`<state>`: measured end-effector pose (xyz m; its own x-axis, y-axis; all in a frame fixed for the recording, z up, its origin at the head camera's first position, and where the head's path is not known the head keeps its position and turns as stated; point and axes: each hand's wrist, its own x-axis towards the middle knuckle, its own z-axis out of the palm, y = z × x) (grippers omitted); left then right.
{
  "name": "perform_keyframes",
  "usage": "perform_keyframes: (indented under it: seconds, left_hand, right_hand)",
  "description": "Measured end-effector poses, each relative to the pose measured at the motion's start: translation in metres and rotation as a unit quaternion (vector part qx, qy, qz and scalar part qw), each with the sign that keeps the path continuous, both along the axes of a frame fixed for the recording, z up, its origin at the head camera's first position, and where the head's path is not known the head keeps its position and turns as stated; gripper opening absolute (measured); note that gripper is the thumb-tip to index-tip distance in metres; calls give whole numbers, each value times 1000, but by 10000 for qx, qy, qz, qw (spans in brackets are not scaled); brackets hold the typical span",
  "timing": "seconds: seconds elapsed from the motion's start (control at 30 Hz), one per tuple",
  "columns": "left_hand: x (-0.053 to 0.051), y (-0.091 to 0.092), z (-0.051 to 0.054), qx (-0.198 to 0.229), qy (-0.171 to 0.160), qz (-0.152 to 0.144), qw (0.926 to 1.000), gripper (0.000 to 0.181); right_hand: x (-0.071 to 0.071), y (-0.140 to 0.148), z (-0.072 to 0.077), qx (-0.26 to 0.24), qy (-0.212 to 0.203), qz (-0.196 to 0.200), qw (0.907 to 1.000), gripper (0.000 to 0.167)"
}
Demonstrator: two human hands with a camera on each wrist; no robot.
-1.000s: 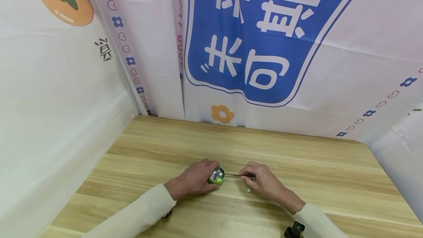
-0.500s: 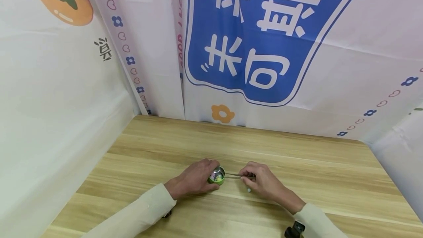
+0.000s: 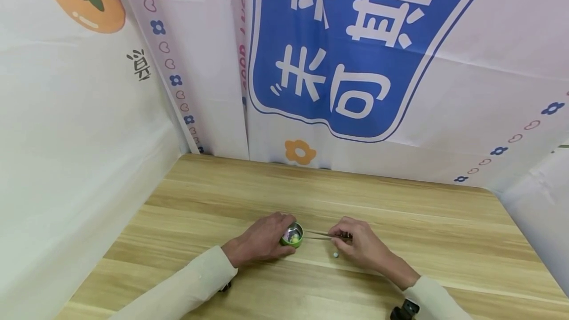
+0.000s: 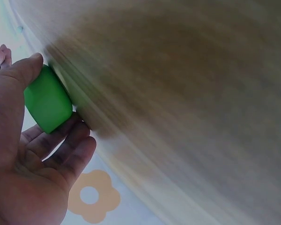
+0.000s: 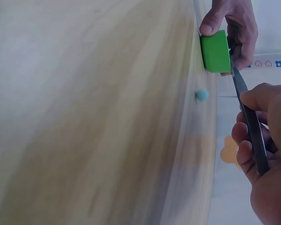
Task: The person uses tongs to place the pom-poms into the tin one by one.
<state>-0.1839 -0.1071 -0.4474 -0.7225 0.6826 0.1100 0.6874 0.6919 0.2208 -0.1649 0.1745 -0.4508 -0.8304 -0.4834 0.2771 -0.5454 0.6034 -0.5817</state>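
Observation:
In the head view my left hand (image 3: 262,238) grips a small round green bowl (image 3: 291,245) from its left side, thumb and fingers around it. Several small coloured balls (image 3: 293,237) lie inside its shiny interior. My right hand (image 3: 359,242) pinches metal tweezers (image 3: 317,237), whose parted tips point at the bowl and stand just right of its rim with nothing seen between them. A pale blue ball (image 3: 335,255) sits on the table beneath the right hand. The left wrist view shows the bowl's smooth green side (image 4: 49,101) between thumb and fingers; the ball (image 5: 202,95) appears in the right wrist view.
The wood-grain table (image 3: 400,211) stretches around both hands. Printed white cloth (image 3: 213,112) with a blue panel stands behind it, and plain white sheeting (image 3: 66,162) closes the left side. A dark wrist camera (image 3: 403,310) sits on the right sleeve.
The tweezer tips have spread apart, and my right hand has drawn slightly right, away from the bowl. My left hand and the bowl have hardly moved; the loose ball stays in place.

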Motion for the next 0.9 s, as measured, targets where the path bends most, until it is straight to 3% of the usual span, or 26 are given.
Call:
perform_keyframes:
  seconds: [0.33,0.9]
  left_hand:
    - [-1,0,-1,-29,-23,12,10000,52]
    - [-1,0,0,-46,-13,-12,10000,52]
  right_hand:
    - [5,18,-2,2,165,-14,9999,12]
    - [16,34,-7,94,-199,-172,9996,10]
